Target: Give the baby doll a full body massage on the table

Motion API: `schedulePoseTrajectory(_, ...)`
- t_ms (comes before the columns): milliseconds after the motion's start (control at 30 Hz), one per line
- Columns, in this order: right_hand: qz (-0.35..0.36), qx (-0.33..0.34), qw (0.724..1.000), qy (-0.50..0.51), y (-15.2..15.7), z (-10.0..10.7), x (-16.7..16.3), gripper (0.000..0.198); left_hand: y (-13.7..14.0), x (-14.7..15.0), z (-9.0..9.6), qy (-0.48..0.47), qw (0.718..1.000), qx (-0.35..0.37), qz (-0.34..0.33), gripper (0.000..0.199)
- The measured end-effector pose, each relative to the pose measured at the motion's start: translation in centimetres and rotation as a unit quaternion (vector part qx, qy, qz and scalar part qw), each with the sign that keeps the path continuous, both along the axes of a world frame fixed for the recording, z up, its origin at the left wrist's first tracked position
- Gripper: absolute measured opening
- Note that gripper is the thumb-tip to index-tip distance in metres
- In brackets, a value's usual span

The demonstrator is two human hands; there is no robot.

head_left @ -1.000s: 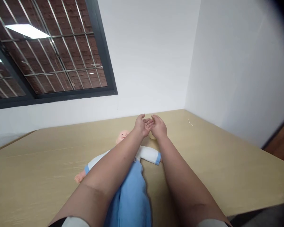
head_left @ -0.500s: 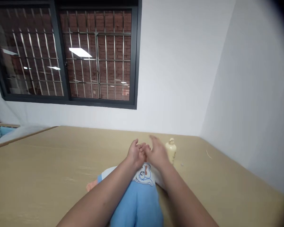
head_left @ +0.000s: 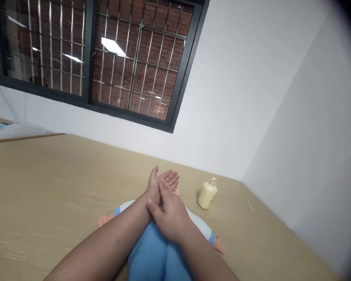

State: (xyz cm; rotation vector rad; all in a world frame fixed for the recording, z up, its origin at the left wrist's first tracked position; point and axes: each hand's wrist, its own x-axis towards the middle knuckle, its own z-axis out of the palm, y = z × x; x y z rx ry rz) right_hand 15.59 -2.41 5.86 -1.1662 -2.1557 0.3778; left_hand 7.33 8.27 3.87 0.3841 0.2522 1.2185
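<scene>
My left hand (head_left: 161, 182) is held palm up with its fingers stretched out and nothing in it. Across its palm and wrist lies my right hand (head_left: 171, 212), fingers extended and thumb apart, touching the left wrist. Both hands are above the chest of a baby doll (head_left: 155, 249) lying on its back. It wears blue trousers and a white top with blue cuffs, and its arms are spread to the sides. My hands hide most of its head and chest. To the right of my hands stands a pale yellow pump bottle (head_left: 207, 194).
The doll and bottle are on a wide tan surface (head_left: 61, 195) against a white wall (head_left: 228, 97). A small pale bit (head_left: 219, 211) and a thin strand (head_left: 250, 205) lie right of the bottle. A dark-framed barred window (head_left: 128, 105) is behind.
My right hand has swung from beside the left fingers down onto the left palm and wrist. The left hand has opened flatter. The view has tilted, and the doll's right-side arm now shows.
</scene>
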Motion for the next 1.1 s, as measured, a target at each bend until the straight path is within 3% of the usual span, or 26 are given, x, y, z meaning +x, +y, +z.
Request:
schedulePoseTrajectory(133, -0.01, -0.001, 1.0, -0.012, 1.0, -0.7, 0.5, 0.086, -0.9, 0.8, 0.4, 0.012, 1.0, -0.009, -0.025, 0.072)
schedulePoseTrajectory(333, 0.016, 0.031, 0.998, -0.046, 2.9, -0.9, 2.4, 0.074, -1.1, -0.9, 2.4, 0.053, 0.997, -0.055, 0.014, 0.069)
schedulePoseTrajectory(500, 0.027, 0.031, 0.998, -0.043, 1.5, -0.3, 1.7, 0.078, -0.5, -3.1, 2.9, 0.042, 0.997, -0.035, 0.059, 0.067)
schedulePoseTrajectory(633, 0.08, 0.032, 0.996, -0.016, 0.7, -0.3, 0.9, 0.077, -0.6, -2.6, 2.2, 0.05, 0.997, -0.019, 0.051, 0.063)
schedulePoseTrajectory(867, 0.026, 0.049, 0.997, -0.048, 2.2, -0.9, 1.9, 0.08, -2.2, 0.3, 2.0, 0.05, 0.997, -0.052, 0.007, 0.065)
schedulePoseTrajectory(1100, 0.028, 0.06, 0.996, -0.065, 1.9, -0.3, 2.0, 0.079, -2.0, -2.3, 3.8, 0.082, 0.994, -0.044, 0.061, 0.066)
